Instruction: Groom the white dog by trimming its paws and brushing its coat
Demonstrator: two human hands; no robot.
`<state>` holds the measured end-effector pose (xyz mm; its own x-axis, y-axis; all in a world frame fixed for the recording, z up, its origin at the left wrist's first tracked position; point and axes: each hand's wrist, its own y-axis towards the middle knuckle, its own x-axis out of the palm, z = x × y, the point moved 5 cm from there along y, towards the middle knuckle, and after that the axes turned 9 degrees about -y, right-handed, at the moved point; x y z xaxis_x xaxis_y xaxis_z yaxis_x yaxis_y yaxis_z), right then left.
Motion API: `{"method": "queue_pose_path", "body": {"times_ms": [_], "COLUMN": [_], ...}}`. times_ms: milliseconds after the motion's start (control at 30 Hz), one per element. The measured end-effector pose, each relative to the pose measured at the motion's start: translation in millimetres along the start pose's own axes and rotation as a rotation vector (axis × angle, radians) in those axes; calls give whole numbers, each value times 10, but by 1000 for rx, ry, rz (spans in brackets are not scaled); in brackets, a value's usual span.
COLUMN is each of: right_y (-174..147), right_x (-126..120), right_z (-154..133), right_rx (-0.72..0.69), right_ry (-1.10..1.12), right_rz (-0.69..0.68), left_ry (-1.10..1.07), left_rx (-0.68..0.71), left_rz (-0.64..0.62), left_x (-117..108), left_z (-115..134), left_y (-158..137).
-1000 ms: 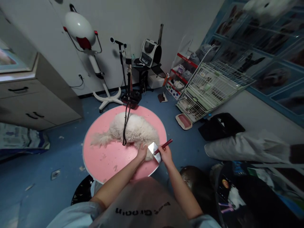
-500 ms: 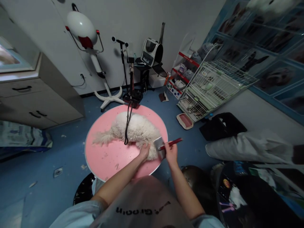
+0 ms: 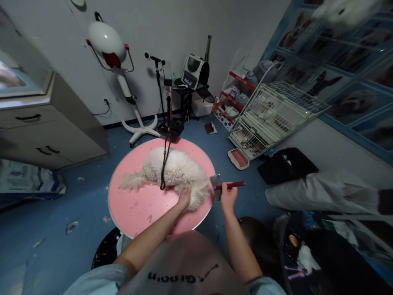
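- Right grip (image 3: pixel 229 198): closed around the red handle (image 3: pixel 239 184) of a flat-headed brush (image 3: pixel 216 181). Handle points outward, away from the animal.
- Left grip (image 3: pixel 184 198): placed against the dog (image 3: pixel 184 168). From where I stand I cannot tell whether it clasps the coat or merely rests there.
- Position: the white, curly-coated dog lies on the round pink surface (image 3: pixel 127 213), one end close to the rim. The brush head is just beside that end; contact cannot be confirmed.
- Support: the left hand should steady the body and hold the skin taut beside the stroke, without pressing.
- Stroke: lay the brush face flat, not edge-on, and draw lightly outward with the coat. Short passes should suit curly hair best; a snag calls for a pause, not a harder pull.
- Caution: guard against the dog shifting over the rim.
- Clearance: a dark strap loop (image 3: pixel 165 164) hangs across the body; strokes should avoid it.
- Surroundings: loose tufts (image 3: pixel 135 203) lie on the surface; a white dryer (image 3: pixel 107 43) stands beyond.
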<state>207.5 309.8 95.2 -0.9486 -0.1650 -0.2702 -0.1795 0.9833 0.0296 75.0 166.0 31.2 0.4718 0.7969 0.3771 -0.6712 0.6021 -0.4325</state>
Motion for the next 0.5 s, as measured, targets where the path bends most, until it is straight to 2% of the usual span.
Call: {"method": "queue_pose_path", "body": {"times_ms": [33, 133, 167, 267, 333, 400, 500], "right_y": [10, -26, -41, -47, -13, 87, 238], "right_x": [17, 172, 189, 144, 165, 117, -200], "right_z": [-9, -4, -5, -56, -99, -104, -64], "right_rx": [-13, 8, 12, -29, -55, -15, 48], "right_ry": [9, -11, -31, -59, -59, -67, -83], "right_rz": [-31, -295, -300, -119, -165, -190, 73], "left_ry": [1, 4, 1, -26, -31, -33, -52], "left_rx": [4, 13, 22, 36, 48, 51, 39], "left_rz": [9, -31, -58, -88, -70, -51, -11], "left_x": [-8, 20, 43, 84, 71, 40, -10], "left_z": [9, 30, 38, 51, 58, 55, 32], "left_y": [-7, -23, -28, -31, -23, -12, 3]}}
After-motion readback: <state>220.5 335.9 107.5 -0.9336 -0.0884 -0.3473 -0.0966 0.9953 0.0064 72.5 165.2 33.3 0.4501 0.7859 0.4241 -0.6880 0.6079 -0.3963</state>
